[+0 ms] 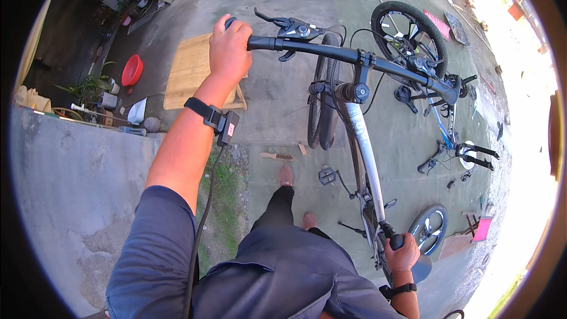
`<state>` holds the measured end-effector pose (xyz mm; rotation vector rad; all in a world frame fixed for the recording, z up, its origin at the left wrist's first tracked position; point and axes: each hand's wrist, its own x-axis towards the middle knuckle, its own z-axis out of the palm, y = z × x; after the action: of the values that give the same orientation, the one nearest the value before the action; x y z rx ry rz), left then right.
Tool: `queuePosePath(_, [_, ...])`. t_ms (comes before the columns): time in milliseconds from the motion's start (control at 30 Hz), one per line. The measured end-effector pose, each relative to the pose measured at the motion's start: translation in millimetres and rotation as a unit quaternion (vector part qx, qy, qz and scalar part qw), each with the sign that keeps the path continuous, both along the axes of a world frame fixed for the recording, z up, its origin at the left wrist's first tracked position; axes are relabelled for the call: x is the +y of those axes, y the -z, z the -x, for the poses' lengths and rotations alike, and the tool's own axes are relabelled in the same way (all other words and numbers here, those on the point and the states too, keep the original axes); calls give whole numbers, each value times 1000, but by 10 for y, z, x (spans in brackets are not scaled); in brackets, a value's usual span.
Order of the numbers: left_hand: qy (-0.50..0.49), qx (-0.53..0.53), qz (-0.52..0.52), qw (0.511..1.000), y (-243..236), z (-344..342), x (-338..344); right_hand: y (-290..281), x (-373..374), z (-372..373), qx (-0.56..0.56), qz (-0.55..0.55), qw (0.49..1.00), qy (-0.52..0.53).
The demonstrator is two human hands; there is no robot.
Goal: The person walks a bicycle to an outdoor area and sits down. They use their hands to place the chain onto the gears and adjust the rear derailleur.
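A bicycle with a white and grey frame (361,130) stands upright beside my right leg, its front wheel (331,94) pointing away from me. My left hand (231,50) is wrapped round the left end of the black handlebar (331,50), so the grip there is mostly hidden. The brake lever (271,19) sticks out just past my fingers. Lower down, my right hand (401,255) is closed on the dark saddle (421,270), whose rounded nose (397,241) shows above the fingers. A pedal (326,175) juts out on the bike's left side.
To the right, a second bicycle, partly taken apart, shows a wheel (379,19) and a bare fork (479,158). A loose wheel (440,241) lies nearer. A wooden table (186,74), red basin (132,71) and concrete wall (77,183) are left. A brush (277,156) lies by my foot.
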<state>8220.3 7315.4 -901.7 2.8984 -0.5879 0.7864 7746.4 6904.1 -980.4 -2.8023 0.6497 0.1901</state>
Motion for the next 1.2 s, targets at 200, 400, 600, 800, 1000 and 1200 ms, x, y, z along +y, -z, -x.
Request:
queuePosePath(200, [-45,-1,15,999,153,-130,398,283,385,-471,-29,0,1000,-3])
queuePosePath(400, [-95,3,20,995,445,-422,989,497,955,-1125,-11,-22,1000,-10])
queuePosePath(600, [-95,-7,17,995,497,-1370,1330,513,1411,-2086,-20,-23,1000,-3])
queuePosePath(800, [-116,8,-20,993,583,-2323,1840,551,1938,-3251,-30,-44,999,0])
queuePosePath(1000, [-126,38,-43,990,598,-3556,2143,559,2381,-4485,-31,-55,998,20])
queuePosePath(1200, [-80,-4,-96,992,621,-5049,2558,590,2816,-5591,-41,-43,998,31])
